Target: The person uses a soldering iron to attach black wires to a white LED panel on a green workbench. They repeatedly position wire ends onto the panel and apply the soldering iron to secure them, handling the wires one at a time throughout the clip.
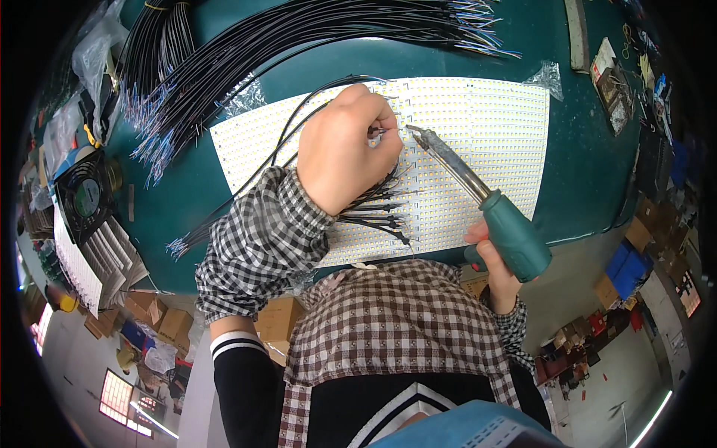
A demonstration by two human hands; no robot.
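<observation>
A wide white LED panel [478, 104] with rows of small yellowish lights lies on the green table in front of me. My left hand [343, 145] is closed in a pinch over its middle, fingertips on the end of a thin black cable [282, 136]. In my right hand [502, 275] is a soldering iron [515, 233] with a green handle. The iron's dark tip reaches the panel's middle seam, just right of my left fingertips. Whether it touches a wire cannot be told. Nearer to me, several short black cables [377, 221] lie with their ends along that seam.
Thick bundles of black cables [314, 41] with bared coloured ends spread across the far side of the green table [582, 175]. At the left are a black fan [84, 196] and stacked white panels [112, 257]. A metal bar [576, 36] lies at the far right.
</observation>
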